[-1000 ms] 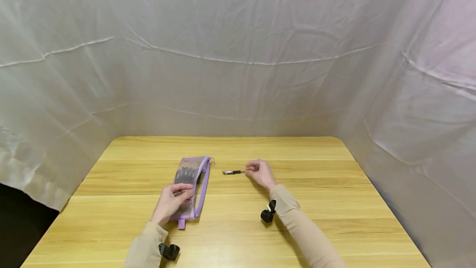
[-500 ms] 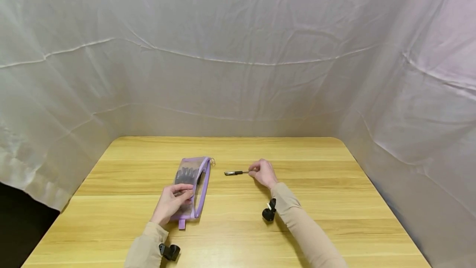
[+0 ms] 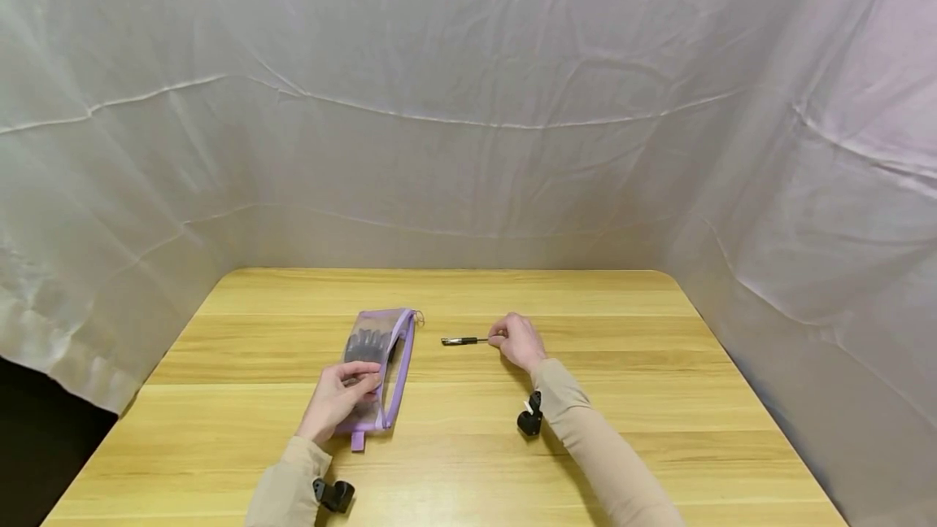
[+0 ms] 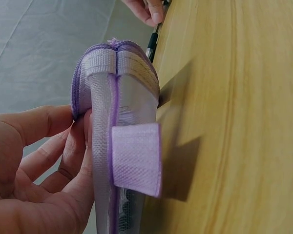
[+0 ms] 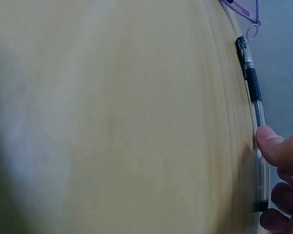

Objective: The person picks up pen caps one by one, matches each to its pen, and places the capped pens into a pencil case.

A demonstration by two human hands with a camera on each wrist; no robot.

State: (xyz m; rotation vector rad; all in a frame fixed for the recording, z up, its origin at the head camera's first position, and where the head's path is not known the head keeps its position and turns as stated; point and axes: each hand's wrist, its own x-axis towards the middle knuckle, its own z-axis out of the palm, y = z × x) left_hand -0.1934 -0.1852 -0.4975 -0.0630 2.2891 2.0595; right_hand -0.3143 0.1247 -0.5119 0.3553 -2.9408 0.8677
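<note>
On the left half of the table lies a mesh zip pouch (image 3: pixel 401 372) with purple trim, its zipped side gaping to the right. My left hand (image 3: pixel 333 403) pinches the pouch's opening edge between thumb and fingers. In the left wrist view, its purple end tab (image 4: pixel 136 158) sticks out. Dark, finger-shaped contents (image 3: pixel 366 346) show through the mesh; their kind is unclear. To the right, my right hand (image 3: pixel 520 341) pinches a pen (image 3: pixel 459 341) by its clear barrel. The pen's black grip and clipped cap end (image 5: pixel 242 48) point toward the pouch.
A small metal ring (image 3: pixel 419 317) hangs at the pouch's far corner. The wooden table (image 3: pixel 586 291) ends at grey cloth walls (image 3: pixel 468 177) behind and on both sides. A black wrist camera (image 3: pixel 530 416) sits beneath the right sleeve, another (image 3: pixel 335 496) beside the left.
My right hand has shifted slightly to the right over the last second, and the pen has moved slightly right with it. The left hand and the pouch stay in place.
</note>
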